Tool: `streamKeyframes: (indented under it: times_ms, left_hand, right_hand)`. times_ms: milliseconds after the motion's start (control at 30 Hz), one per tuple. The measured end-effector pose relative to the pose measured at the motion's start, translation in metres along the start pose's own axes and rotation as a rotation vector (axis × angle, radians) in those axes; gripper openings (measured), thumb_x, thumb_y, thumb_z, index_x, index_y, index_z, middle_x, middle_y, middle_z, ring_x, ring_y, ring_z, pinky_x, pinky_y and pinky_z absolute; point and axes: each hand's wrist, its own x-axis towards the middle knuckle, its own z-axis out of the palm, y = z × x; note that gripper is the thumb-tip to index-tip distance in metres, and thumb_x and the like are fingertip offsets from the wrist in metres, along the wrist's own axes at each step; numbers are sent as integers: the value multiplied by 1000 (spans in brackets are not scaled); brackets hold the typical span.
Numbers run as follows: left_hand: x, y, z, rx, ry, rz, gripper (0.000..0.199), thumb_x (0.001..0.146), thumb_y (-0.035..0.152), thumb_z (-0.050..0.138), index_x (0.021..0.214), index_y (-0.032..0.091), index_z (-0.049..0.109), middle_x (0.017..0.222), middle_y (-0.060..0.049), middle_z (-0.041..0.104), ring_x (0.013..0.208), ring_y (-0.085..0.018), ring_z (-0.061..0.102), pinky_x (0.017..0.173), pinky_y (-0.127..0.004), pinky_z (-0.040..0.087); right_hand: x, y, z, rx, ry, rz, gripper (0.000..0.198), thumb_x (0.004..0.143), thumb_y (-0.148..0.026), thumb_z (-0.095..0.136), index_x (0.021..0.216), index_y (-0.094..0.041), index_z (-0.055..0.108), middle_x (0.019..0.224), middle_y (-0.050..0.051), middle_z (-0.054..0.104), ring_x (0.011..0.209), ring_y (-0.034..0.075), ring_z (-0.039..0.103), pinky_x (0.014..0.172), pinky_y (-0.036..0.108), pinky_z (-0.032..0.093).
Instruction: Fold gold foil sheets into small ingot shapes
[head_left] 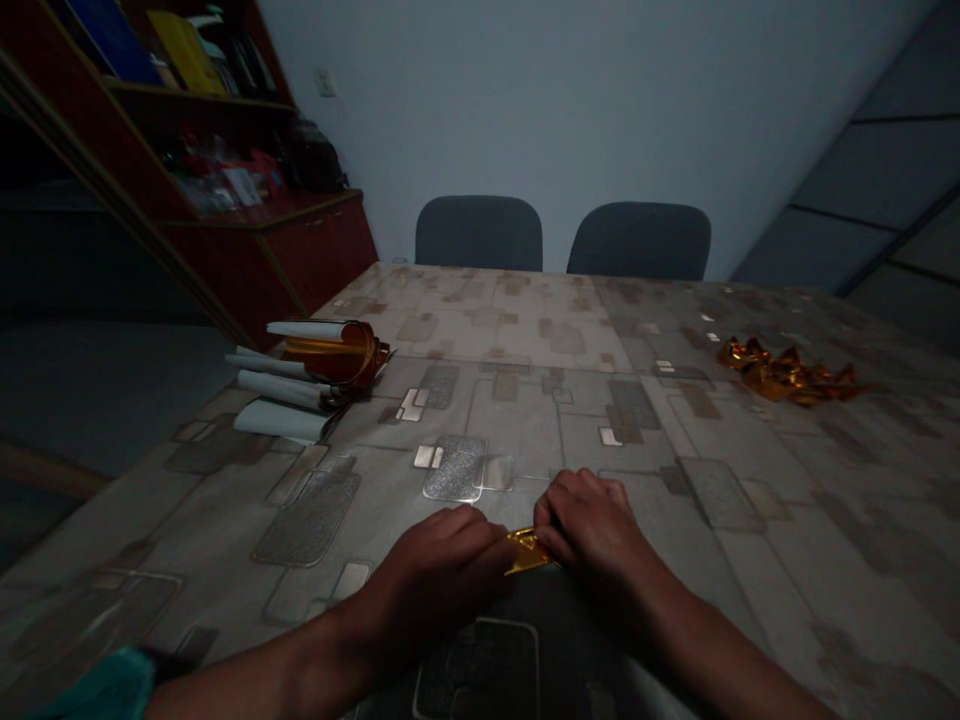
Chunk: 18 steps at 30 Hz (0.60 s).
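A small piece of shiny gold foil paper [529, 552] shows between my two hands, just above the near part of the table. My left hand [454, 555] is closed on its left end, fingers curled over it. At the other end, my right hand [589, 515] pinches the foil paper between thumb and fingers. Both hands hide most of the paper, so its full folded shape cannot be made out.
On the left of the table [525, 400] lies a stack of curled gold foil sheets [330, 365] with pale backs. Several folded gold foil pieces [795, 375] sit together at the right. Two grey chairs [478, 232] stand behind the far edge, beside a wooden cabinet [322, 245].
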Motion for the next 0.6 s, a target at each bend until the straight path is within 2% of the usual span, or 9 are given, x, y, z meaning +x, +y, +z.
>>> streamKeyframes:
  times_ms: [167, 333, 433, 600]
  left_hand:
    - [1, 4, -1, 29, 5, -19, 17, 101, 24, 45, 102, 23, 62, 76, 2, 62, 67, -14, 53, 58, -26, 37]
    - [-2, 3, 4, 45, -43, -62, 17, 102, 25, 45, 93, 22, 61, 75, 1, 59, 69, -14, 53, 60, -28, 38]
    - [-2, 3, 7, 89, -56, -41, 16, 101, 22, 44, 97, 23, 60, 75, 1, 58, 67, -15, 52, 59, -29, 37]
    - [0, 5, 4, 13, -20, -16, 15, 101, 20, 45, 106, 22, 59, 84, 0, 61, 73, -14, 56, 68, -30, 44]
  right_hand:
    - [-2, 0, 9, -110, 44, -26, 16, 83, -14, 60, 69, -22, 57, 72, 3, 61, 73, 22, 54, 70, 36, 29]
    - [-3, -5, 0, -99, 11, -55, 13, 86, -15, 59, 74, -20, 58, 77, 4, 63, 75, 23, 54, 71, 36, 29]
    - [-3, -6, -6, -81, -25, -66, 12, 88, -17, 58, 77, -20, 59, 81, 5, 63, 78, 24, 55, 72, 36, 29]
    - [-3, -6, -11, -78, -49, -77, 9, 88, -16, 60, 80, -21, 58, 82, 3, 63, 78, 23, 54, 72, 35, 30]
